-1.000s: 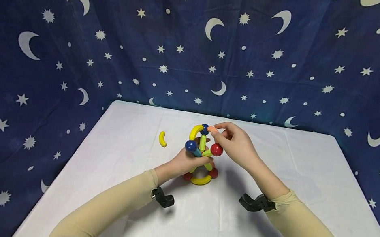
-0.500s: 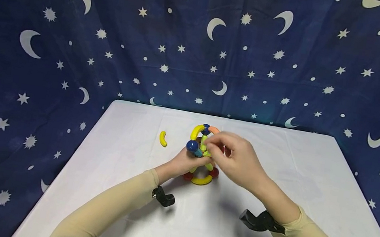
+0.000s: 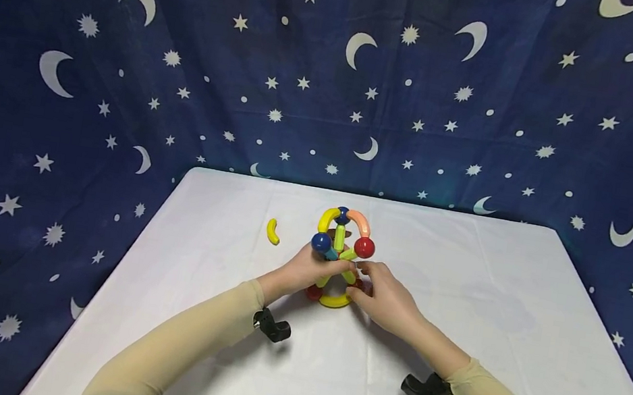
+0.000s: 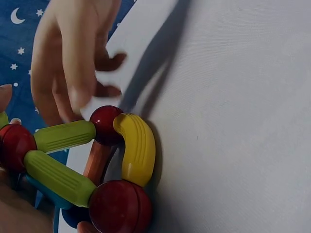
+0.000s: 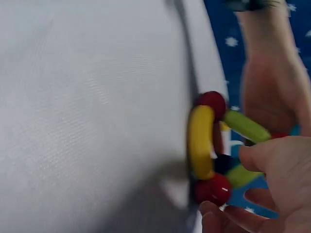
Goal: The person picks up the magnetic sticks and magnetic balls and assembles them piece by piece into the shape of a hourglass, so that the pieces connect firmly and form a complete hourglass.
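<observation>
A toy structure of magnetic balls and sticks stands upright on the table. My left hand (image 3: 305, 271) grips it around the middle. At its top, a yellow curved stick (image 3: 327, 219) and an orange curved stick (image 3: 359, 222) meet at a blue ball (image 3: 342, 216). The orange stick's other end touches a red ball (image 3: 365, 247); a second blue ball (image 3: 321, 242) sits at left. Down at the base, a yellow curved stick (image 4: 136, 150) joins two red balls. Beside the base's right red ball (image 5: 213, 189) is my right hand (image 3: 392, 304), its fingers loosely bent around nothing.
A loose yellow curved stick (image 3: 272, 231) lies on the white-covered table (image 3: 216, 210), left of the structure. Behind the table hangs a dark blue curtain (image 3: 313, 54) with moons and stars. Each wrist carries a black camera mount (image 3: 273, 325).
My right hand has let go of the orange curved stick, which stays between the blue and red balls. It has dropped toward the base. My left hand keeps its grip.
</observation>
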Tool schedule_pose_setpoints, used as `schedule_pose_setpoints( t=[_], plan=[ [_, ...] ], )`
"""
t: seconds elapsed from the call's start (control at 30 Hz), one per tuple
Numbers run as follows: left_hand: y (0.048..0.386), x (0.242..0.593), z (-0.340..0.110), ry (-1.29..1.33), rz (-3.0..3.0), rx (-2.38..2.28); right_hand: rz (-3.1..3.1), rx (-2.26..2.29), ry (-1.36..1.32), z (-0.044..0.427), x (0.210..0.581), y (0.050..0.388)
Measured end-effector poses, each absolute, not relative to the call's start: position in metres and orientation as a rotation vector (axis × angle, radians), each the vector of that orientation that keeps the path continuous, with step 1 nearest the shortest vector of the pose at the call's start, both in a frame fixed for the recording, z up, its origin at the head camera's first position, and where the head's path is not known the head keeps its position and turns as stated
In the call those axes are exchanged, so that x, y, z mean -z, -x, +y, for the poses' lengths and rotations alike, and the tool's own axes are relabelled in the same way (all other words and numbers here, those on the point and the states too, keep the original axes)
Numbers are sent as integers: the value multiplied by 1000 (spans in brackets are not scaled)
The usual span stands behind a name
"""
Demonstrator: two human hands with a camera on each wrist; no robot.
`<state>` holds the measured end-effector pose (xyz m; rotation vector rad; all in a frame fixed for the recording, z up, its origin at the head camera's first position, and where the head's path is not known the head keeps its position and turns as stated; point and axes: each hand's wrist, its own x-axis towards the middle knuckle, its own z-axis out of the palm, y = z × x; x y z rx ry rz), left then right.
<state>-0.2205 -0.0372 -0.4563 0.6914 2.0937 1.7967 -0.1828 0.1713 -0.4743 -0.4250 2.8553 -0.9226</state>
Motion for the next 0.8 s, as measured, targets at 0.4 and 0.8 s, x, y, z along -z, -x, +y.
schedule_pose_setpoints(
  t=[0.4,0.8],
  plan=[
    [226,468,-39,-479,2214,-1848,2952,798,502,161,488,215],
    [217,467,-46,-474,2105,-1924,2762,973,417,170,484,249]
  ],
)
